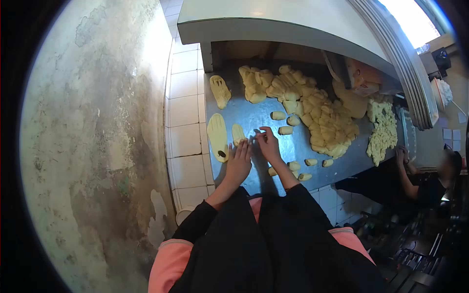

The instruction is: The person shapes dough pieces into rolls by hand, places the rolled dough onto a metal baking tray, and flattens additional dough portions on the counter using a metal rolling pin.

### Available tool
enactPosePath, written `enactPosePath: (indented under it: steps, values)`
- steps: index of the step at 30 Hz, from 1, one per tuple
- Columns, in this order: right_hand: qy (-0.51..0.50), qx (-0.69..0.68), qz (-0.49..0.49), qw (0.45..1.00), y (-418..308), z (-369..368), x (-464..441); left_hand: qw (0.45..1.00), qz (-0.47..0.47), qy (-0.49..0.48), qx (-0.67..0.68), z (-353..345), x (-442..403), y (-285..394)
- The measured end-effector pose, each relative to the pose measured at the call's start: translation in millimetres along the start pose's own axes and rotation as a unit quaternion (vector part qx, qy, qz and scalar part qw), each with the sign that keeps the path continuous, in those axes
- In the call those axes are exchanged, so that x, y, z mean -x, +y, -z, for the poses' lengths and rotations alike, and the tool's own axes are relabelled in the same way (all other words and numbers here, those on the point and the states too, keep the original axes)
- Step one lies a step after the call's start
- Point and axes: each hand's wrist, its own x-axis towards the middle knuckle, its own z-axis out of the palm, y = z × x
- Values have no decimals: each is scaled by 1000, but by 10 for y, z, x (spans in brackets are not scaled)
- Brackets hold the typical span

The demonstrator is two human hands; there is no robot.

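My left hand [239,162] lies flat, its fingers stretched over the lower end of a small flattened dough piece [238,131] on the metal work table [256,115]. Just to the right, my right hand [268,146] hovers close to the table, fingers loosely bent and apart, with nothing visible in them. Beside my left hand is a long flat oval of dough [217,133] with a dark dab of filling [221,154] near its lower end. Farther up sits a shaped dough piece [220,91] with slits at its top.
Short dough rolls [285,130] lie in small groups right of my hands. Behind them spreads a large heap of dough pieces [327,117], with another dough mass [383,127] farther right. A shelf [288,27] overhangs the table's back. Another person [415,180] is at the right.
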Motion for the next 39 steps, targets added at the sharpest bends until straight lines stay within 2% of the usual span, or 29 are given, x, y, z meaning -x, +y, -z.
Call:
enactPosePath:
  steps: [6,9,12,16,20,23,24,27,29,31,32,35,37,39]
  values:
    - [36,-32,-35,998,78,523,233,996,81,-3,-29,-3,-449,-293]
    - [54,-24,-33,998,96,683,349,997,77,-15,4,54,-725,-525]
    - [65,-47,-44,996,80,750,445,997,71,1,-31,119,-877,-708]
    - [54,5,-12,998,-27,816,580,996,85,19,-11,295,-856,-768]
    - [34,18,-8,999,-104,867,727,998,-11,22,61,273,-707,-760]
    - [24,28,-2,999,-51,933,847,997,3,-5,74,266,-701,-718]
    - [16,34,-41,998,-147,982,890,998,3,49,50,239,-711,-707]
    - [0,31,-40,999,-116,1128,974,995,39,13,94,5,-864,-913]
    - [11,22,-7,1000,170,1182,1007,990,34,42,130,51,-947,-925]
    - [25,-9,-32,999,9,1283,1083,981,42,33,189,162,-1037,-860]
    - [36,-3,-17,999,67,1318,1108,965,35,59,253,190,-1073,-767]
    - [54,9,-28,998,85,1407,1185,956,-58,95,273,240,-1293,-360]
    - [51,11,-47,998,48,1494,1229,946,-96,82,300,119,-1388,-126]
    - [59,24,-41,997,102,1536,1257,956,-109,26,272,-33,-1462,35]
